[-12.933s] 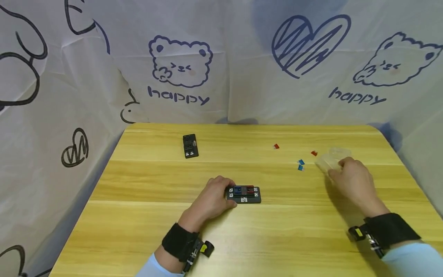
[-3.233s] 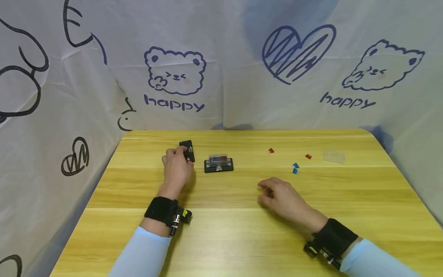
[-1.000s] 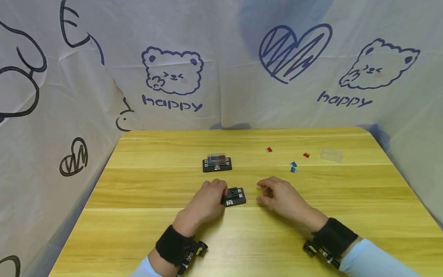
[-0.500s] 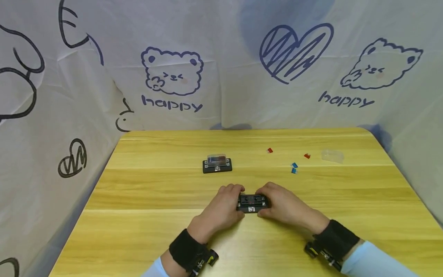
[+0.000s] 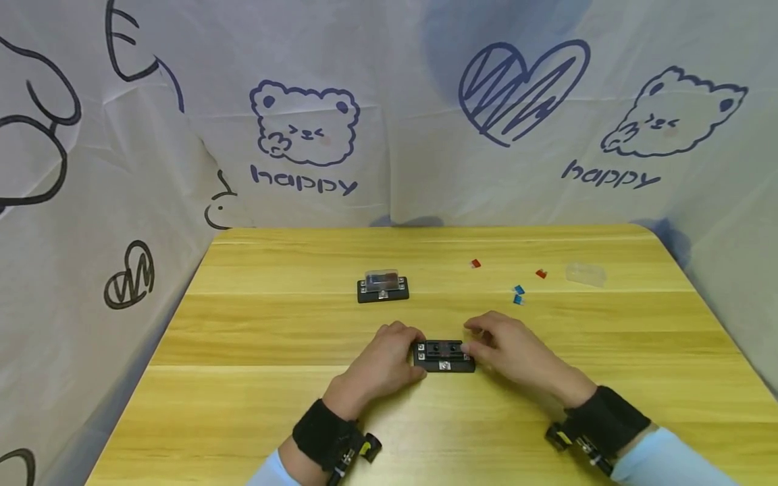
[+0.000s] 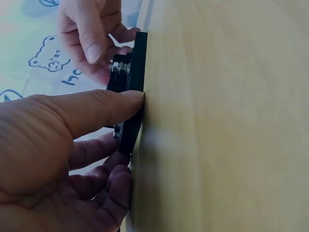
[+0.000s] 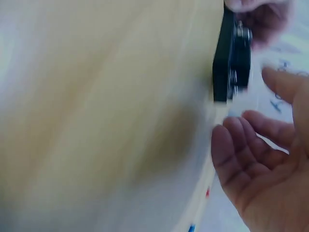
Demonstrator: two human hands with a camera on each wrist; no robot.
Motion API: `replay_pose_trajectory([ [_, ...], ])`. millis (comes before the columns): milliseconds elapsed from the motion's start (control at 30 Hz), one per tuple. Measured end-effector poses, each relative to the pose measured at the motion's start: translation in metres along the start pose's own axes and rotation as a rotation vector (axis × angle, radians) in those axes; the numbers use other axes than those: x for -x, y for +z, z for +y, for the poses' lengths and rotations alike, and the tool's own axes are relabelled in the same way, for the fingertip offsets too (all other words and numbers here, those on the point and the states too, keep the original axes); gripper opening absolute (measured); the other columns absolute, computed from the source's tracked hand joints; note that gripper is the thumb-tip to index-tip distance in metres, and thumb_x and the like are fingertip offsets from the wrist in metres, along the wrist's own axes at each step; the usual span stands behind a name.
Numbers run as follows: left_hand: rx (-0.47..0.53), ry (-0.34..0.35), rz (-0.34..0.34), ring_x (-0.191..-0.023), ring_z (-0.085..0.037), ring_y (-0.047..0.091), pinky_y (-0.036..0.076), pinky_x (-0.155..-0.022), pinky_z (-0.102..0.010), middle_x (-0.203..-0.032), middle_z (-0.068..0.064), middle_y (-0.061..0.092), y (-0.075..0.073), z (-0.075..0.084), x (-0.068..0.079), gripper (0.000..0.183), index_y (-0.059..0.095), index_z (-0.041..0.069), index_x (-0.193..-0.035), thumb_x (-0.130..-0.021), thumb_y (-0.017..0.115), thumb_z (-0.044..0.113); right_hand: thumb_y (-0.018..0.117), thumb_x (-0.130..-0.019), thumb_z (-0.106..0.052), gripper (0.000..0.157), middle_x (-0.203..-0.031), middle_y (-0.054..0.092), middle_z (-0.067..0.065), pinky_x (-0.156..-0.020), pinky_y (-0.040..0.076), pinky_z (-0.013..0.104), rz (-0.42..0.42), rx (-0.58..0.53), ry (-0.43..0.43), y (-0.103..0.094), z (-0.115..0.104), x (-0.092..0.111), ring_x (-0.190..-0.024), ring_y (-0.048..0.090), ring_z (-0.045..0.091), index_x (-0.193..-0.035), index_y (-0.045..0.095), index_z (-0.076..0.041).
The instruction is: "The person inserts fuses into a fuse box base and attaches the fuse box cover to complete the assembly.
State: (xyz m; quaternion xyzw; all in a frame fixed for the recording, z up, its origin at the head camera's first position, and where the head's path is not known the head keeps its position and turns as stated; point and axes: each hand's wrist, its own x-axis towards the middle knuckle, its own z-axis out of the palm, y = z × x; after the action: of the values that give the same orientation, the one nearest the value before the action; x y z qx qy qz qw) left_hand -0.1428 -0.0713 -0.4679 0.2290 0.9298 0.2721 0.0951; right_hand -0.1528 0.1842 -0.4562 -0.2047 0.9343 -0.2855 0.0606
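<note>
A black fuse block (image 5: 434,366) with metal screw terminals lies flat on the table before me, its two fuse sockets bare. My left hand (image 5: 384,361) pinches its left end, thumb at the near edge and fingers at the far side, as the left wrist view shows on the block's dark base (image 6: 139,63). My right hand (image 5: 513,347) hovers by the right end with loosely bent fingers and holds nothing. In the right wrist view a gap shows between its fingers (image 7: 236,150) and the block (image 7: 221,77).
Behind stands a second fuse block (image 5: 383,296) under a clear cover, with blue and red inside. At the back right lie a red fuse (image 5: 476,263), another red fuse (image 5: 541,273), two blue fuses (image 5: 518,300) and a loose clear cover (image 5: 585,274).
The first fuse block got its cover and moved back. My left hand brought the second block from the back left to the front. My right hand held its right end, then let go.
</note>
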Motion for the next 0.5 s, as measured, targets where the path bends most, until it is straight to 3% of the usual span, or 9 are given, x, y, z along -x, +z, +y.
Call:
replay_pose_trajectory([
  [233,0.034,-0.005,-0.013,-0.101,-0.019,0.048,0.044,-0.092,-0.037,-0.114,-0.003,0.058,-0.002,0.001,0.001,0.056,0.061,0.012,-0.121,-0.072,0.081,0.030,0.059,-0.095,-0.017,0.015,-0.094,0.069,0.009,-0.067,0.049,0.040,0.160,0.094,0.144,-0.034,0.043,-0.006,-0.078,0.060,0.021,-0.103,0.069,-0.008],
  [367,0.042,-0.008,-0.009,-0.102,-0.020,0.048,0.044,-0.092,-0.037,-0.113,-0.003,0.058,-0.001,0.002,0.001,0.055,0.062,0.013,-0.120,-0.072,0.082,0.030,0.060,-0.094,-0.017,0.017,-0.089,0.068,0.011,-0.063,0.046,0.039,0.188,0.128,0.200,-0.046,0.064,-0.010,-0.070,0.057,0.022,-0.103,0.067,-0.004],
  [500,0.046,-0.016,-0.006,-0.102,-0.020,0.048,0.044,-0.092,-0.038,-0.114,-0.003,0.058,0.000,0.002,0.001,0.054,0.062,0.013,-0.120,-0.072,0.082,0.030,0.062,-0.094,-0.021,0.025,-0.092,0.067,0.015,-0.065,0.047,0.041,0.170,0.119,0.238,-0.048,0.074,-0.013,-0.073,0.058,0.025,-0.107,0.065,-0.001],
])
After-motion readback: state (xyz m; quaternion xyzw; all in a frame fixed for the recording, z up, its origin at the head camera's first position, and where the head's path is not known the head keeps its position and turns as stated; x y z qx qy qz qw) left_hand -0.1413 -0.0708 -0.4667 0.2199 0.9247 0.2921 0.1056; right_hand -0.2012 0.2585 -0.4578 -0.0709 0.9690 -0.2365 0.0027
